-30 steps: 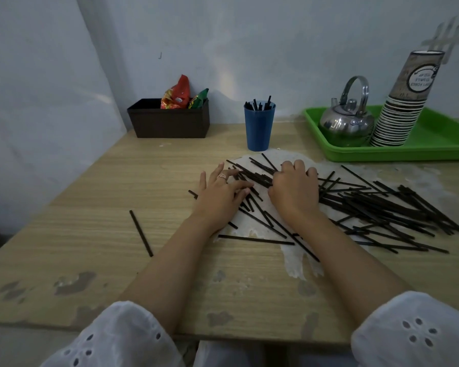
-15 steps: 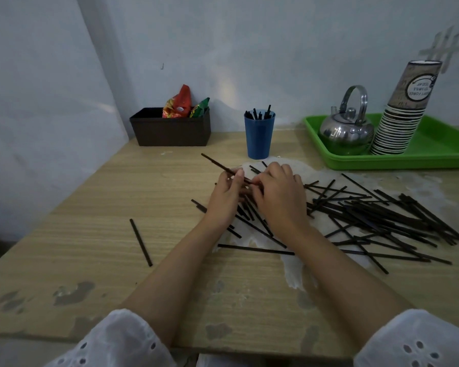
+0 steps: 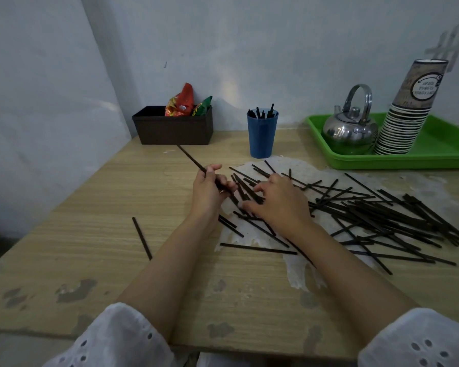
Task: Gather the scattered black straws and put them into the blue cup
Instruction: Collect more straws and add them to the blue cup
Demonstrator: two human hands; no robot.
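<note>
Black straws (image 3: pixel 382 215) lie mostly scattered on the table (image 3: pixel 90 234) near the blue cup (image 3: pixel 262 136), while the left hand (image 3: pixel 208 192) grips a few as a collecting bundle and the right hand (image 3: pixel 278 205) touches the pile, where I cannot tell if it pinches.

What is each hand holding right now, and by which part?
Left hand grips a thin bunch of straws by its near end. Right hand rests spread on the scattered straws, holding nothing.
</note>
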